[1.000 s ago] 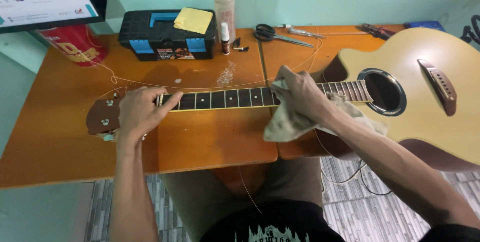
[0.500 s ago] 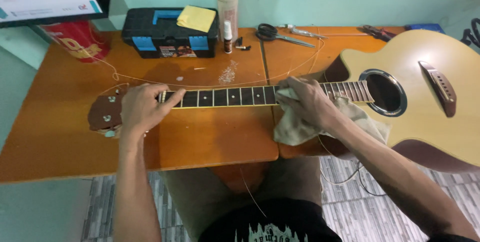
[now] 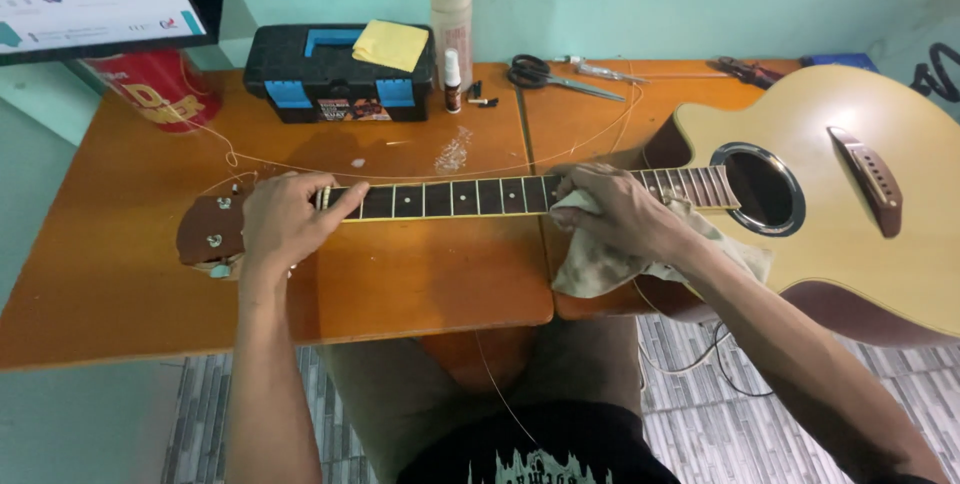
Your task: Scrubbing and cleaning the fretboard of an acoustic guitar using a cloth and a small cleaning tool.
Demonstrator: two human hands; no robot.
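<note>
An acoustic guitar (image 3: 850, 214) lies flat across the orange table (image 3: 120, 274), body to the right, headstock (image 3: 205, 229) to the left. Its dark fretboard (image 3: 450, 198) carries no strings. My left hand (image 3: 285, 219) grips the neck at the nut, beside the headstock. My right hand (image 3: 620, 209) presses a stained beige cloth (image 3: 600, 264) onto the fretboard near the middle of the neck; the cloth hangs over the neck's near side.
At the table's back stand a black and blue toolbox (image 3: 335, 74) with a yellow cloth (image 3: 390, 44) on it, a tall bottle (image 3: 452, 9), a small bottle (image 3: 453, 82), scissors (image 3: 545, 74), pliers (image 3: 745, 71) and a red tin (image 3: 155, 89). Loose strings trail across the table.
My right hand has slid the cloth leftward along the fretboard, away from the soundhole. My left hand has stayed at the nut.
</note>
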